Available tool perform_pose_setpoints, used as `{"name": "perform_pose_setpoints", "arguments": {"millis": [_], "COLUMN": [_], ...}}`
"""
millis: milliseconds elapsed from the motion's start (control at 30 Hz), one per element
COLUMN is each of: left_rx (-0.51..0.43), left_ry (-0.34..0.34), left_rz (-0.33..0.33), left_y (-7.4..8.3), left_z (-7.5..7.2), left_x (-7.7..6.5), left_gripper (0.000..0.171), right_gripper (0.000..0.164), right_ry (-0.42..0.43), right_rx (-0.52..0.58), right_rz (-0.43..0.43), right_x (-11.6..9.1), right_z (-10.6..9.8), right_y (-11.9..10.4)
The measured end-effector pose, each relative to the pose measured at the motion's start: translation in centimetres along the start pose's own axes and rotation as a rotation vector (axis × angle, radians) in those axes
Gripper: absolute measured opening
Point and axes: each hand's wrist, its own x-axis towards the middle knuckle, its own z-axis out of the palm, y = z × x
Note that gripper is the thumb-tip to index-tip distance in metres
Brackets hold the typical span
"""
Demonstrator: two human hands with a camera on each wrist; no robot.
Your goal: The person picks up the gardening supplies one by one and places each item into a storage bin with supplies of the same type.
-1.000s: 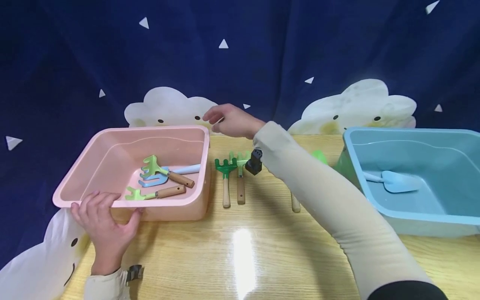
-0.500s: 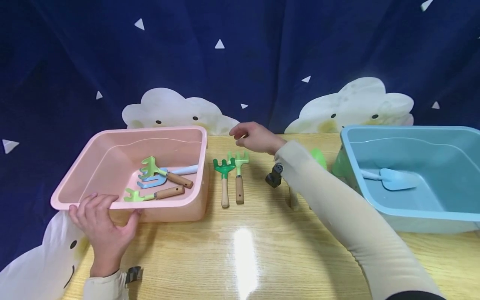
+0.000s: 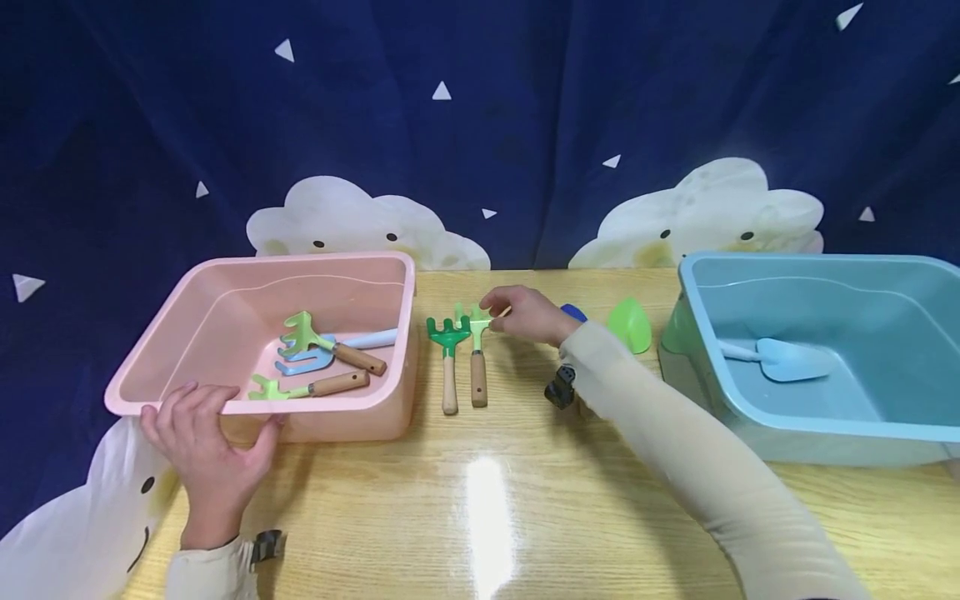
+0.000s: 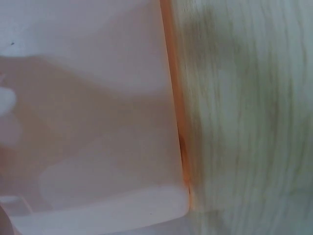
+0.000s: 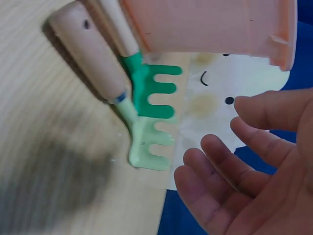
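Observation:
My left hand (image 3: 210, 450) grips the near rim of a pink tub (image 3: 322, 406), with its fingers over the edge and the thumb outside. Inside lie two light green hand rakes with wooden handles and a light blue rake (image 3: 307, 360). To the tub's right, a dark green hand rake (image 3: 450, 337) and a light green hand rake (image 3: 478, 377) lie side by side on the table. My right hand (image 3: 528, 315) is over the light green rake's tines, its fingers loosely bent. In the right wrist view, nothing is between those fingers (image 5: 215, 161).
A blue tub (image 3: 712, 350) stands at the right with a light blue shovel (image 3: 795, 360) inside. Beside it lies a bright green tool head (image 3: 630, 325). Part of a dark blue thing (image 3: 573, 312) shows behind the right sleeve. A dark blue curtain (image 3: 480, 125) hangs behind the table.
The right hand has moved rightward from above the pink tub's back corner, then come lower to the light green rake. The left hand stays on the rim.

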Motion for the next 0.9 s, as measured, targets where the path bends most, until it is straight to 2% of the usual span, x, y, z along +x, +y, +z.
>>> {"name": "perform_pose_setpoints", "arguments": {"millis": [233,433,633,733,900], "left_rx": [-0.008,-0.01,-0.019,-0.014,-0.005], "left_ry": [-0.006,-0.005,0.006,0.007,-0.002], "left_rz": [-0.019,-0.014,-0.003,0.002,0.002], "left_y": [0.3,0.8,1.0,0.6,0.1], "left_z": [-0.5,-0.4,-0.1,0.0,-0.1], "left_x": [0.2,0.6,1.0,0.8,0.1], "left_gripper": [0.06,0.065,0.062,0.062,0.067], "right_gripper": [0.04,0.042,0.041,0.043,0.049], "right_ry": [-0.034,-0.058,-0.057,-0.059,-0.082], "right_rx": [-0.017,-0.013,-0.012,-0.013,-0.038], "right_rz": [0.023,0.077,0.109,0.116,0.18], "right_x": [-0.5,-1.0,-1.0,-0.9,-0.9], "right_z": [1.6,2.5,3.5,4.2,5.7], "right_y": [0.5,1.0,1.5,1.4,1.5]}}
